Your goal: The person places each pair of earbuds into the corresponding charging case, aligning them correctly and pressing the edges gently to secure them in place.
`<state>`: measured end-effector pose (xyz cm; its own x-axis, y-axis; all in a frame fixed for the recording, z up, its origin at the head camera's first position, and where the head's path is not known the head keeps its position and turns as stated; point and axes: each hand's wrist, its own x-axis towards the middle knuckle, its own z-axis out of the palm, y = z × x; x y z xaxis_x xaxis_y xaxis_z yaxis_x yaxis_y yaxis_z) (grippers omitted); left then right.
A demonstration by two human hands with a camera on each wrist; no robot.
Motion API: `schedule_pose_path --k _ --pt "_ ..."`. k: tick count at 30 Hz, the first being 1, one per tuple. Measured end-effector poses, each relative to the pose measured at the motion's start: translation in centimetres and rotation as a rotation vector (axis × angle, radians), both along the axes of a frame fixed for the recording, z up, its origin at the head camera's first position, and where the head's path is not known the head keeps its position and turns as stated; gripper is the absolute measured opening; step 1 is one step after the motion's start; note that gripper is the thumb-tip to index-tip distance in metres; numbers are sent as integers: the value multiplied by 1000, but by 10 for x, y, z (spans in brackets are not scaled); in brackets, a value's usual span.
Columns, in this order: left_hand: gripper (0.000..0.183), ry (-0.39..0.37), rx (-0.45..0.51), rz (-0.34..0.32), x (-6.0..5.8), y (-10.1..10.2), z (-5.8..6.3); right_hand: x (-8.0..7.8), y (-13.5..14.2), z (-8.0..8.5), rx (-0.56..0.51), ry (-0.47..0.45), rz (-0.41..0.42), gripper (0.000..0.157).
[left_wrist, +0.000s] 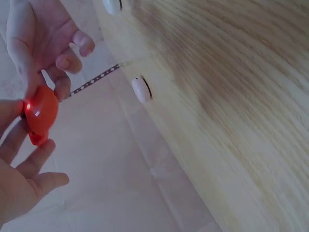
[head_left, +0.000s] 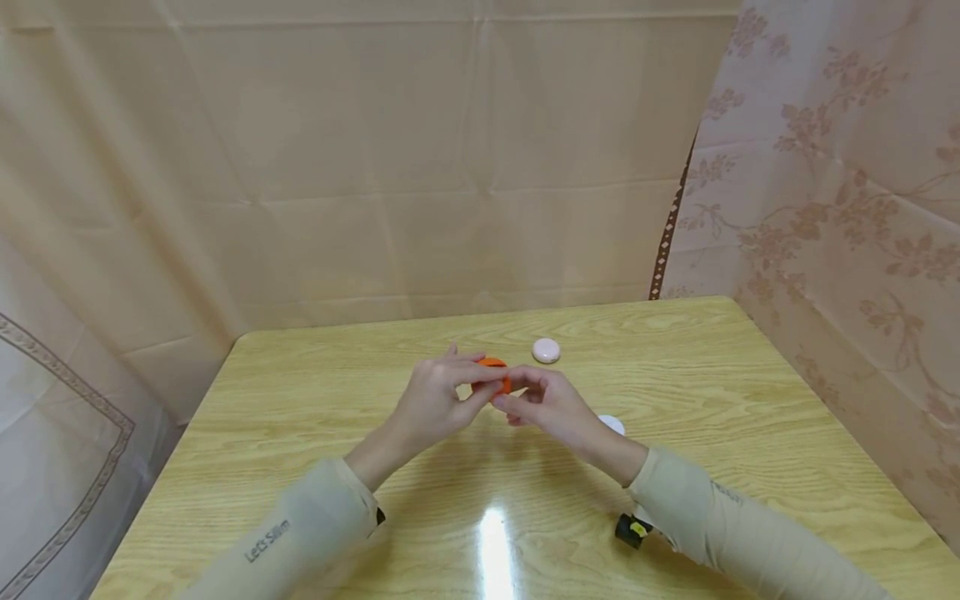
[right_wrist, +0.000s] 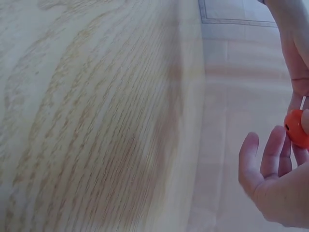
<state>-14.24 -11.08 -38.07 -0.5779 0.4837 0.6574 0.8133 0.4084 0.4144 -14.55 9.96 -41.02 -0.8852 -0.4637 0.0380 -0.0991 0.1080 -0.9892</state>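
Note:
A small, rounded, glossy orange case point(head_left: 492, 362) is held up over the table between both hands. My left hand point(head_left: 438, 392) pinches it between thumb and fingers from the left. From the right, the thumb and index finger of my right hand point(head_left: 551, 407) grip its near side. In the left wrist view the orange case point(left_wrist: 42, 110) has a small tab at its lower end. A small dark slot marks the orange case point(right_wrist: 295, 126) in the right wrist view, where the frame edge cuts it off. Fingers hide much of it in the head view.
A pale pink, pebble-shaped case point(head_left: 546, 350) lies on the wood-grain table point(head_left: 315, 400) beyond the right hand. Another white rounded object point(head_left: 612, 423) is partly hidden behind the right wrist. Curtains point(head_left: 420, 167) hang behind the table. A dark and yellow item point(head_left: 632, 530) sits by the right cuff.

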Motion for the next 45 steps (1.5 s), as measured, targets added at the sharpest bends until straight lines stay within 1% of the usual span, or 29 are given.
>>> schedule_pose_path --k 2,5,9,13,20,27,29,31,34,36,41,45 --pt "14 -17 21 20 2 3 0 0 -1 0 6 0 -25 32" --pt "12 -19 49 45 3 6 0 1 -2 0 19 -10 -66 28" --pt "12 -29 64 73 4 8 -1 1 -3 1 31 -26 -91 28" --pt "12 -37 55 87 4 7 -3 1 -3 0 24 -40 -91 28" --pt "11 5 23 98 2 7 -5 0 -3 1 23 -38 -87 29" --pt "12 21 7 100 1 6 -5 0 -2 1 19 -33 -84 28" --pt "12 37 -2 96 1 5 -5 0 -2 1 18 -33 -83 28" --pt "14 76 -26 97 1 4 -6 0 -2 1 14 -33 -78 29" --pt "17 161 -77 92 -1 0 -6 -1 -1 2 3 -40 -76 32" --pt "21 227 -128 94 -3 -3 -6 -2 0 3 -5 -51 -78 34" --pt "31 363 -267 103 -6 -11 -7 -4 1 4 -2 -77 -89 39" --pt "40 440 -342 114 -8 -16 -9 -4 2 4 0 -79 -86 39"
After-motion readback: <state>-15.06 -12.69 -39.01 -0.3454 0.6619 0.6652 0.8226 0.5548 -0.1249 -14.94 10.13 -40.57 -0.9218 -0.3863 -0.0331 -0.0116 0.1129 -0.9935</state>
